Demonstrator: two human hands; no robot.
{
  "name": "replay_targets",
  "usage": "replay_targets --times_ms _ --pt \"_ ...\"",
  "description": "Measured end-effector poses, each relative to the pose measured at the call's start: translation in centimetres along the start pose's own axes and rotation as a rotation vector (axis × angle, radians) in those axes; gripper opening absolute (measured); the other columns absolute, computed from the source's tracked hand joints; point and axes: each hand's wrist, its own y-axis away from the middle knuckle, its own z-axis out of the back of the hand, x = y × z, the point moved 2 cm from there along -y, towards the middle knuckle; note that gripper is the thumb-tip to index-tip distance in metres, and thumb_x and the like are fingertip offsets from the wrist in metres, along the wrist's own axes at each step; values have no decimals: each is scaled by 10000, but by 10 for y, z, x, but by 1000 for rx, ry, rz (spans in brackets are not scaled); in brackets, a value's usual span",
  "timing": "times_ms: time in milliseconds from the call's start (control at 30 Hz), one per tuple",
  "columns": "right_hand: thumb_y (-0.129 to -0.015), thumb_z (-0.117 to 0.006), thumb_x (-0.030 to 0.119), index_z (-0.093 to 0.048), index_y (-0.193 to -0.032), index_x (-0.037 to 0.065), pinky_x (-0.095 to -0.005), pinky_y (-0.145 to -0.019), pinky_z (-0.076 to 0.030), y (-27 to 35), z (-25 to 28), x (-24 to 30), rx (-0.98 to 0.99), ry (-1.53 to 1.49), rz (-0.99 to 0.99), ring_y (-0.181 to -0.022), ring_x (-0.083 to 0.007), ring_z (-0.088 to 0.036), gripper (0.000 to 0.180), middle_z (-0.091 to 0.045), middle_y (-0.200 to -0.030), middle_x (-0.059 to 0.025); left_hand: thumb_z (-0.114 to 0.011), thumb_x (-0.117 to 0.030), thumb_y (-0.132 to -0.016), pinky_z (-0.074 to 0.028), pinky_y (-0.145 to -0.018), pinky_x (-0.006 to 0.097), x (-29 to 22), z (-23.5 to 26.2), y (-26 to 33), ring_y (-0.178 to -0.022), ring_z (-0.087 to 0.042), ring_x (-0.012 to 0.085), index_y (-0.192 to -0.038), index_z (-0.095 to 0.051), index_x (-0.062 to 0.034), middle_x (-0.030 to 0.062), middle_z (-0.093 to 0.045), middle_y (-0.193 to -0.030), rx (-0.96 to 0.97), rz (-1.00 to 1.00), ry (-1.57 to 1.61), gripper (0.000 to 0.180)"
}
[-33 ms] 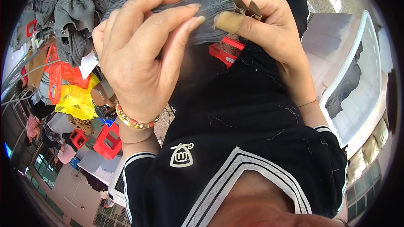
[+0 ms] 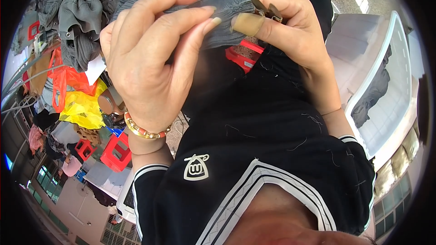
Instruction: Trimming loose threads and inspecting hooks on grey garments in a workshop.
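Observation:
A grey ribbed garment [image 2: 229,20] is stretched between my two hands near the top middle, its seamed edge turned to the right. My left hand [image 2: 145,59] pinches the cloth between thumb and fingers, the other fingers curved above it. My right hand [image 2: 297,34] is closed at the seamed edge, its thumb wrapped in tan tape and pressed on the cloth. Small dark metal thread snips [image 2: 274,12] stick out of that hand beside the seam; their handles are hidden in the palm.
Grey ribbed clothing [image 2: 84,7] is heaped at upper left, above a red plastic bag [image 2: 59,79] and a yellow one [image 2: 84,109]. A red stool [image 2: 116,152] stands at lower left. On the right, a white tub [image 2: 399,95] holds dark cloth [image 2: 372,95].

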Motion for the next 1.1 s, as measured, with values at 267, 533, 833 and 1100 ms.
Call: replay_targets --times_ms 267,533,833,1100 --pt "-816 -631 -3 -683 -907 -39 -197 -616 -407 -1 5 8 -28 163 -154 -710 -41 -537 111 -621 -836 -6 -652 6 -859 -453 -841 276 6 -3 0 -885 -628 190 -896 -647 7 104 -681 -951 -27 30 185 37" --pt "-816 -657 -13 -687 -993 -25 -177 -608 -404 -3 3 0 -111 153 -97 -706 -48 -547 180 -620 -876 -6 -578 -5 -939 -451 -793 215 8 -6 2 -852 -591 110 -953 -618 29 66 -641 -903 -48 122 267 54" --pt "-738 -800 61 -659 -1099 8 -274 -675 -470 -4 -6 58 -140 812 274 -786 -190 -599 391 -617 -897 -105 -603 -41 -938 -440 -715 197 9 -9 -1 -779 -577 86 -961 -629 21 33 -631 -846 -52 142 182 71" --pt "-678 -803 93 -706 -961 43 -308 -557 -464 -9 -18 77 -134 1117 141 -671 -225 -588 303 -575 -792 -67 -610 -59 -934 -422 -716 203 6 -8 -1 -764 -569 86 -965 -645 -5 18 -641 -828 -40 135 97 71"
